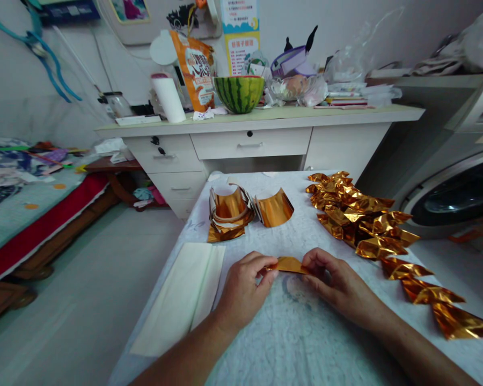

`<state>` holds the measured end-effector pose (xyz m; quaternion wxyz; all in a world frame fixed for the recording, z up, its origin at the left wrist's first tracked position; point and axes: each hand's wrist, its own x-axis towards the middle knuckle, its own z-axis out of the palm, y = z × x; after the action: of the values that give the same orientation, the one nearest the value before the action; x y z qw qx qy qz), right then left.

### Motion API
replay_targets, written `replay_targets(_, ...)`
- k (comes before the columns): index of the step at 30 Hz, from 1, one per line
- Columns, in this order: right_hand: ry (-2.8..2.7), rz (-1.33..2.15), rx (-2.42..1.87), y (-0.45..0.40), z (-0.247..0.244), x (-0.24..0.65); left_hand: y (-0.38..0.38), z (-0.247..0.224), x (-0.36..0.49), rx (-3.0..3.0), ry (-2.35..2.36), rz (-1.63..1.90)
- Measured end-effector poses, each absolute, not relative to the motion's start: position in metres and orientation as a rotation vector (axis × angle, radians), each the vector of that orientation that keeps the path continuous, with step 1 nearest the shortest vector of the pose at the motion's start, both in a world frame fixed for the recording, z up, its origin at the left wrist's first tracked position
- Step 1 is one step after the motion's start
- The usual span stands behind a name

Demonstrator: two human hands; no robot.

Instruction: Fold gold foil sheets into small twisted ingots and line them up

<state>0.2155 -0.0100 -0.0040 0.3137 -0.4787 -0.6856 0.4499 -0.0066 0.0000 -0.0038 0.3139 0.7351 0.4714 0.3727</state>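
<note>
Between my two hands is a small piece of gold foil paper [288, 265], held just above the cloth-covered table. My left hand [247, 284] pinches its left end between thumb and fingers. The right end is pinched by my right hand [333, 279]. Beyond them lies a stack of curled gold foil sheets [230, 208], with a separate curled gold foil sheet [276, 208] beside it. On the right, a row of folded gold foil pieces [380, 246] runs from the far edge toward me. White paper sheets [177, 295] lie flat to the left of my left hand.
A white desk [249, 142] stands past the table's far end, bearing a cut watermelon [239, 94], an orange snack bag [194, 69] and a white paper roll [168, 97]. A washing machine [459, 177] is at the right. On the left is a bed [36, 214].
</note>
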Motion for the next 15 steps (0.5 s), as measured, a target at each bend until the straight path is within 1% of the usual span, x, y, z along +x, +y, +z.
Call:
replay_targets(7, -1.828, 1.168, -1.289, -0.0112, -0.0038, 0.2128, -0.0005, -0.0021, -0.0057, 1.929, 1.221, 0.980)
replay_targets(15, -1.940, 0.942, -1.396, -0.0163, 0.0003, 0.2053, -0.0005, -0.0066, -0.0028, 1.909, 1.270, 0.916)
